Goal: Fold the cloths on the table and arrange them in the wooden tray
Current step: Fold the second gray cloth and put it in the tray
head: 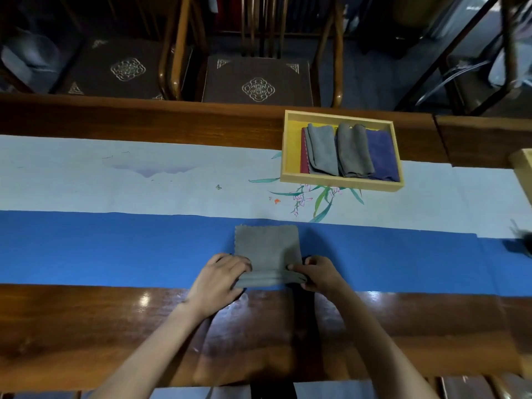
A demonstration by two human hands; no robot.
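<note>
A grey-brown cloth [266, 247] lies on the blue runner near the table's front, its near edge doubled into a fold. My left hand [221, 279] pinches the fold's left end. My right hand [318, 275] pinches its right end. The wooden tray [290, 145] stands further back to the right, with a yellow floor. In it lie several folded cloths side by side: a red one [303, 156], a grey one [322, 148], a grey-brown one [352, 149] and a purple one [384, 155].
The blue runner [115, 249] and a pale painted runner [144, 180] cover the dark wooden table [86, 326]. Chairs with patterned cushions [256, 82] stand behind the far edge. A second wooden box corner [522, 165] shows at the right edge.
</note>
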